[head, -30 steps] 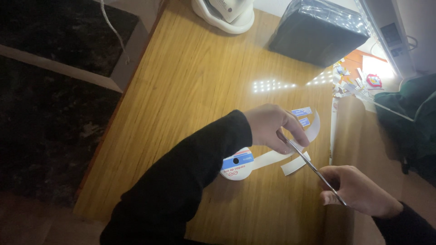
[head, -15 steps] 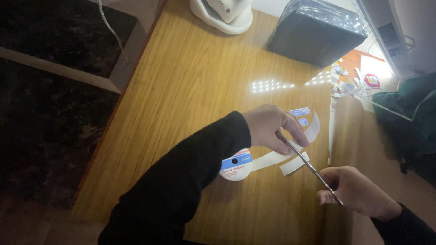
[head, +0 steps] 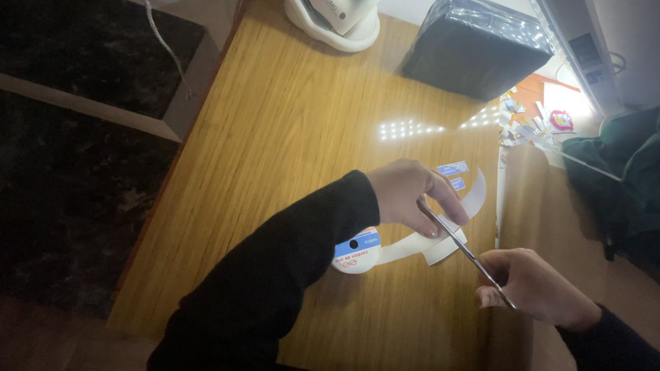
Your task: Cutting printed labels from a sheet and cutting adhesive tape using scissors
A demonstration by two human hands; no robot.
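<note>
Wooden tabletop in a dim room

The tabletop [head: 295, 137] has a warm grain, with spots of reflected light far right of centre. Dark mottled floor [head: 69, 206] lies to the left. A bright light strip [head: 570, 41] glows at the far right corner.

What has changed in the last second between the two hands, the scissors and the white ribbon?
Almost nothing moved. The right hand still holds the scissors, with their blades at the white ribbon under the left hand, whose fingers still pinch it. The right hand shifted only very slightly. The ribbon spool, the black box and the wooden table stayed as they were.
</note>
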